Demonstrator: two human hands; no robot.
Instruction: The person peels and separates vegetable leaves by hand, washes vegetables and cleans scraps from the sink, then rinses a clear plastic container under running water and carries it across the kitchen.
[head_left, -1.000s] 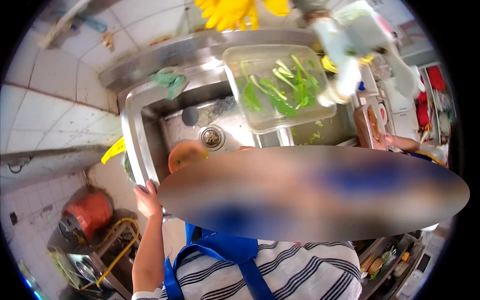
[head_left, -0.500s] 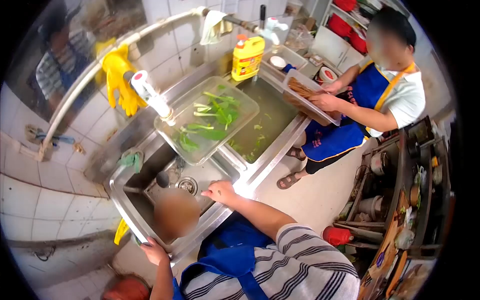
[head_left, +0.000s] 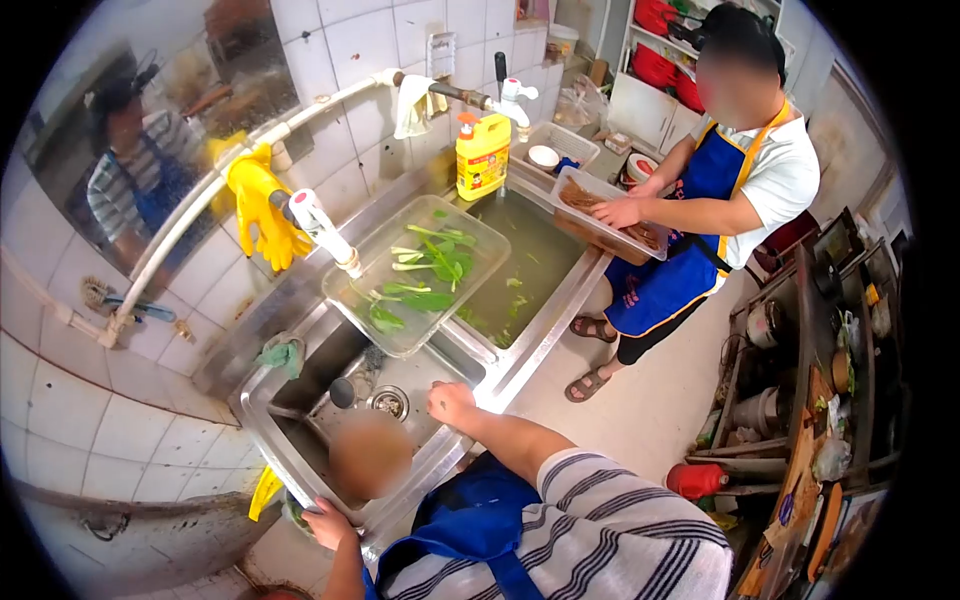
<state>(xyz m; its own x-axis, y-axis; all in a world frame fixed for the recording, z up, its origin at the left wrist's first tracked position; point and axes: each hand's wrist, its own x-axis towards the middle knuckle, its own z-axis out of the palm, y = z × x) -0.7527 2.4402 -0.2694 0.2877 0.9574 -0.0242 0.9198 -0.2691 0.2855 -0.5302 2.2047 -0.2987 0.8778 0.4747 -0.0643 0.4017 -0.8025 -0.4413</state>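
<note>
My left hand [head_left: 331,524] is at the near left corner of the steel sink [head_left: 262,425], its fingers bent round the rim. Over the front edge of the same basin is my right hand [head_left: 451,402], with its fingers curled in; what they hold, if anything, is hidden. A blurred brown round patch [head_left: 370,457] covers part of the basin between my hands. Near it are a drain [head_left: 390,402] and a dark round cup-like thing [head_left: 343,392]. A clear plastic tray [head_left: 484,262] lies across the sink with green leafy vegetables [head_left: 440,262] in it.
Cloudy water with leaf bits fills the far basin [head_left: 540,265]. A yellow detergent bottle [head_left: 483,160] stands behind it. Yellow gloves [head_left: 265,215] hang from the pipe by the tap [head_left: 325,232]. At right, a co-worker [head_left: 735,200] holds a plastic container [head_left: 615,238] of brown strips.
The view has shifted slightly. My right hand's extended finger has curled in, and my left hand stays at the sink corner. The co-worker's hand has moved over the brown strips.
</note>
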